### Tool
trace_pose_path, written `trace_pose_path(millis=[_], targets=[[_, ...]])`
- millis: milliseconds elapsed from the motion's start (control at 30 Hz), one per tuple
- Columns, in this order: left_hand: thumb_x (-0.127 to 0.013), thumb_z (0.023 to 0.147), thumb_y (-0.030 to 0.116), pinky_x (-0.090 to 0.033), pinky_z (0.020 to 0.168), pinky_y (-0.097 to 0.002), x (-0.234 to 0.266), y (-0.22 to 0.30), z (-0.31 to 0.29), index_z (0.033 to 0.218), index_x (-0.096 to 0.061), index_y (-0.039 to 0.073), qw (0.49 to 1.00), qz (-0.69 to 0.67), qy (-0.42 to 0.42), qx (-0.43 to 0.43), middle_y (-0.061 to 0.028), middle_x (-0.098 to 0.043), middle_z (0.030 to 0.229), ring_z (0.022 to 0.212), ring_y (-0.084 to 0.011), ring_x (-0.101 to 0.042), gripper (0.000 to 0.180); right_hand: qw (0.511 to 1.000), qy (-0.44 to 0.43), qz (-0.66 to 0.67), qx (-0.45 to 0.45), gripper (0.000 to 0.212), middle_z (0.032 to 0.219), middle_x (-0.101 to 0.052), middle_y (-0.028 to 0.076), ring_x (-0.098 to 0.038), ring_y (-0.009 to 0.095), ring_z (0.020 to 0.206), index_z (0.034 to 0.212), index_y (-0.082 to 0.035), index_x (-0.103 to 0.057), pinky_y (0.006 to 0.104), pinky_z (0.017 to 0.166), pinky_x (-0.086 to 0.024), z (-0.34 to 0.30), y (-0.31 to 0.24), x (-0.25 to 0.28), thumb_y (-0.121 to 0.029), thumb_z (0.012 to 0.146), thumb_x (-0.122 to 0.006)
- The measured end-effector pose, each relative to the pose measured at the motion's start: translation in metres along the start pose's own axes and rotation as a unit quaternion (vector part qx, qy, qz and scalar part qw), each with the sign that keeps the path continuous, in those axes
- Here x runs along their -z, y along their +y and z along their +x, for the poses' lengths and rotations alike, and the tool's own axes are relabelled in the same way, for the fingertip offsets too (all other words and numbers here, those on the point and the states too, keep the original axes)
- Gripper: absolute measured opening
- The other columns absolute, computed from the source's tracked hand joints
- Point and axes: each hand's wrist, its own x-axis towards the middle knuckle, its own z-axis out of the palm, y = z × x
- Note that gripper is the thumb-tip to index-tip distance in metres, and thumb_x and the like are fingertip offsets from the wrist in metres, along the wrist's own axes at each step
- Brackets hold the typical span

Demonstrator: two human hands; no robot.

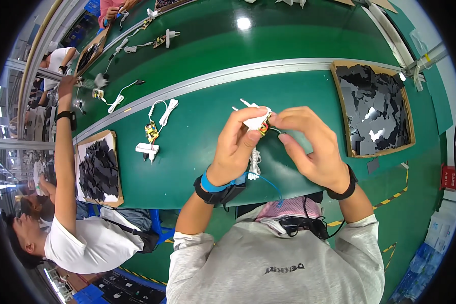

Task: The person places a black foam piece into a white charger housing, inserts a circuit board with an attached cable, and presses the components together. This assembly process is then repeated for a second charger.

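My left hand [233, 147] is closed on a white plug-in power adapter [257, 121], its metal prongs pointing up and to the left. At the adapter's open side, part of a circuit board [264, 128] with yellow and red parts shows. My right hand [311, 144] has curled fingers, their tips against that side; a thin dark wire runs beside its thumb, and what exactly the fingertips pinch is partly hidden. Below my left hand hangs a bundled white cable [255, 163]. To the left, another circuit board [151, 131] with a white cable [169, 111] lies beside a white plug housing [148, 149].
Cardboard trays of black sheet pieces stand at right [345, 109] and left [119, 175]. A metal rail [207, 82] divides the green bench from a conveyor carrying more boards and cables. A co-worker's arm [65, 147] reaches across at left; another person's hands show at the top.
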Motion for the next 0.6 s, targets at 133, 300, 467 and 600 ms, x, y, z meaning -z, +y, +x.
trace_pose_path(millis=[133, 300, 467, 600], targets=[[-0.058, 0.097, 0.015, -0.046, 0.093, -0.033, 0.0006, 0.0027, -0.0038, 0.132, -0.046, 0.003, 0.996, 0.085, 0.0, -0.017, -0.0153, -0.055, 0.124, 0.11, -0.0214, -0.056, 0.039, 0.958, 0.013, 0.228, -0.175, 0.029, 0.104, -0.06, 0.009, -0.06, 0.018, 0.096, 0.109, 0.0, -0.054, 0.0312, 0.084, -0.05, 0.0014, -0.0052, -0.002, 0.011, 0.082, -0.059], [-0.062, 0.094, 0.01, -0.048, 0.089, -0.0335, 0.0014, 0.0001, -0.0007, 0.132, -0.048, 0.006, 0.991, 0.12, 0.0, -0.066, -0.0172, -0.056, 0.122, 0.106, -0.0239, -0.057, 0.041, 0.918, 0.001, 0.321, -0.232, 0.032, 0.103, -0.056, 0.005, -0.058, 0.012, 0.095, 0.114, -0.002, -0.048, 0.0291, 0.084, -0.048, 0.005, -0.0035, 0.0, 0.009, 0.086, -0.058], [-0.065, 0.09, 0.006, -0.05, 0.084, -0.0329, 0.0027, -0.0027, -0.0011, 0.13, -0.051, 0.008, 0.983, 0.166, -0.02, -0.078, -0.0182, -0.057, 0.12, 0.102, -0.025, -0.058, 0.042, 0.911, -0.006, 0.326, -0.252, 0.031, 0.098, -0.054, 0.003, -0.057, 0.01, 0.091, 0.112, -0.003, -0.048, 0.0278, 0.081, -0.048, 0.0064, -0.0041, 0.0027, 0.01, 0.086, -0.058], [-0.065, 0.088, 0.003, -0.051, 0.079, -0.032, 0.0005, -0.0022, 0.0003, 0.126, -0.053, 0.009, 0.974, 0.206, -0.026, -0.094, -0.0189, -0.058, 0.118, 0.099, -0.026, -0.058, 0.041, 0.913, -0.018, 0.311, -0.264, 0.03, 0.096, -0.053, 0.003, -0.056, 0.009, 0.088, 0.11, -0.004, -0.048, 0.0268, 0.079, -0.048, 0.0073, -0.0038, 0.0049, 0.01, 0.086, -0.058]])
